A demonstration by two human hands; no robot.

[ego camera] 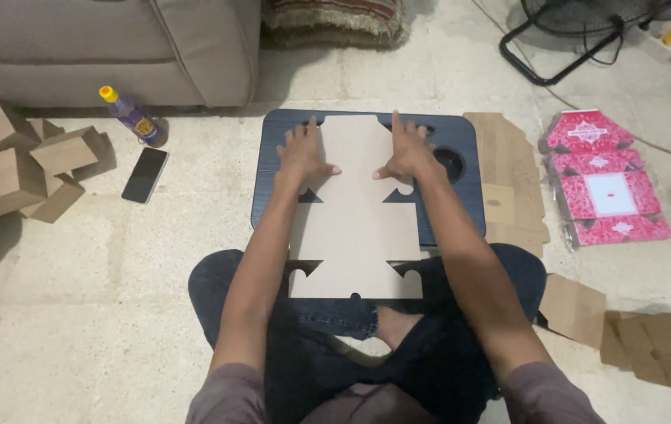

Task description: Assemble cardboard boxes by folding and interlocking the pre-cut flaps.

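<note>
1. Nearest to us, the near end of the flat cardboard box blank (pixel 355 235) overhangs our crossed legs, off the dark blue lap counter (pixel 461 196). We keep that end level, since a sagging end would likely skew any crease made further up.
2. The middle of the blank lies on the counter, with notched cut-outs at either side. We judge these notches to mark the fold lines, so we line our pressure up with them rather than guessing.
3. Our left hand (pixel 304 155) lies flat on the blank's left far part, fingers spread wide and holding nothing. We press down through the palm so the sheet cannot slide.
4. Our right hand (pixel 406 153) likewise rests open and flat on the right far part, fingers splayed and the thumb pointing inward. Even pressure from both hands seems the key to a straight fold.
5. The far tab of the blank reaches almost to the counter's far edge, so we keep it square to that edge.
6. Beside the counter on the right, more flat brown blanks (pixel 508 173) and a stack of red printed blanks (pixel 606 192) lie on the floor.
7. To the left, finished brown boxes (pixel 13 161), a phone (pixel 145 175) and a small bottle (pixel 133 116) sit well apart from our work.
</note>
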